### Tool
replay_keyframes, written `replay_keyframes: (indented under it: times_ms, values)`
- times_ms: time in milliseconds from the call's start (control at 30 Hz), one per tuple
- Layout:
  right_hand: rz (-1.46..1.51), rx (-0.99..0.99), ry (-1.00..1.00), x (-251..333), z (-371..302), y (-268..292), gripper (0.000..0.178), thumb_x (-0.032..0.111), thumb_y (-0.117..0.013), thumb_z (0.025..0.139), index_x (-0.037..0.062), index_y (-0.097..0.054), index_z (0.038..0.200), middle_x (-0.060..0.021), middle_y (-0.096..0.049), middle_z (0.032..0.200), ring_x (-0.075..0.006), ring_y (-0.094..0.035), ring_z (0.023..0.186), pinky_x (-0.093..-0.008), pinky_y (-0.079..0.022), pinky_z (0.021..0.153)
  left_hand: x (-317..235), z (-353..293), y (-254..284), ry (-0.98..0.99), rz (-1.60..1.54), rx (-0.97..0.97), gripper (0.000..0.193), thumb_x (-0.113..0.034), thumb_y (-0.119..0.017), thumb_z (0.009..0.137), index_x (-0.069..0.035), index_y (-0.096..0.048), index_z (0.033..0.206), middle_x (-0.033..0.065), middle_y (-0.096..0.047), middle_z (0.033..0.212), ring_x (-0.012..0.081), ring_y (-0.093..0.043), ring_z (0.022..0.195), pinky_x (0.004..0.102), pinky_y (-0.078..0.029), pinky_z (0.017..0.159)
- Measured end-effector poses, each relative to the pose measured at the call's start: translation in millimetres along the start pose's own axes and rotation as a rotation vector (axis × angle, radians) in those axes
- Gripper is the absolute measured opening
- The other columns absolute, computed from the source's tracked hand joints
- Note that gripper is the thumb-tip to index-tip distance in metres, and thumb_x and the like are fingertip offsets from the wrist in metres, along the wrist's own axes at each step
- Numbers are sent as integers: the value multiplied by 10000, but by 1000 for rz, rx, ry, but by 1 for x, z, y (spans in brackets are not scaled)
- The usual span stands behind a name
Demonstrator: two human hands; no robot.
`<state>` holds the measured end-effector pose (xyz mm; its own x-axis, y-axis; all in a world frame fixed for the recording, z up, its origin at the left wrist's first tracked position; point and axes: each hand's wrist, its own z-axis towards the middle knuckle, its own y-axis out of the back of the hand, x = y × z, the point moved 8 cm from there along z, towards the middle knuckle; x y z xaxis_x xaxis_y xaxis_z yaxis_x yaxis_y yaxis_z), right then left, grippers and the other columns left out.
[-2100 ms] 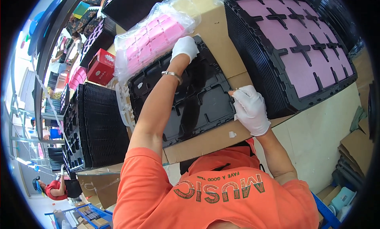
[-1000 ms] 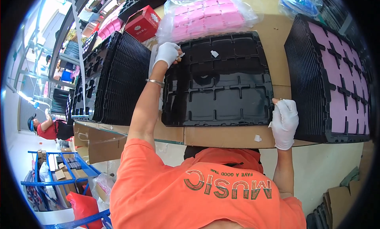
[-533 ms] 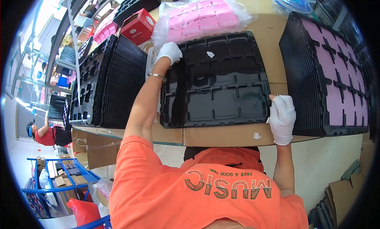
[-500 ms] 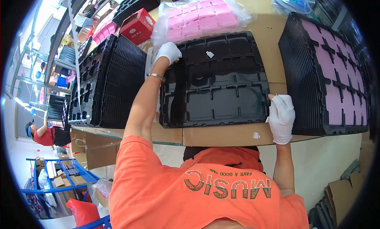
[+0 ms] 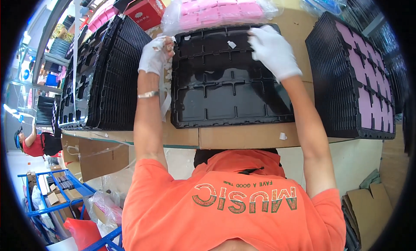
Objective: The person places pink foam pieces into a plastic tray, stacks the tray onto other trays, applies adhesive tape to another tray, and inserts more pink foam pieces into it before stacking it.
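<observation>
1. Watching from here, I see the right hand (image 5: 274, 52) has left the black tray's (image 5: 208, 97) near right corner for its far right part; motion blur means I cannot tell whether it touches or grips.
2. The left hand (image 5: 156, 55) has shifted outward to the tray's far left corner, fingers curled; I cannot tell what they pinch. The hands are well apart, leaving the tray's near edge untouched.
3. The tray lies flat, with a white scrap (image 5: 232, 44) on its far half.
4. For room, I have a bare strip of cardboard-covered worktop (image 5: 242, 137) along the tray's near edge and another between its right edge and the right-hand tray stack (image 5: 333, 86).
5. Tighter: bagged pink sheets (image 5: 216, 8) just beyond its far edge, and the left-hand tray stack (image 5: 123, 77) near its left.
</observation>
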<state>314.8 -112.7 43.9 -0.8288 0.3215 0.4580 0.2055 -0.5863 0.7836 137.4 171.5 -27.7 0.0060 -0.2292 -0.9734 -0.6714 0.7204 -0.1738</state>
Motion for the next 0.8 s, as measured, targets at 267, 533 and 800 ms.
replay_keyframes:
  times_ms: [267,533,800]
  values:
    - [-38,393,39,1,54,-109,307,224,-611,831,69,-659,1093,-156,-627,1071,-332,-603,1039,-414,-481,896,7,-35,13,-59,-291,-69,138,-84,-670,843,-1,-622,943,57,-593,755,132,-548,592,296,-457,547]
    - [77,206,279,52,119,-133,251,168,-548,859,46,-637,1059,-175,-614,969,-369,-610,924,-447,-499,816,-101,3,3,-504,-53,-349,125,-85,-615,878,22,-664,920,52,-604,689,116,-553,540,244,-442,478]
    - [-253,444,592,107,120,-209,259,108,-679,720,37,-617,961,-170,-609,899,-329,-644,794,-428,-536,672,-183,143,49,-233,1805,-1019,167,-137,-609,880,-190,-761,924,26,-729,947,189,-704,891,288,-566,665]
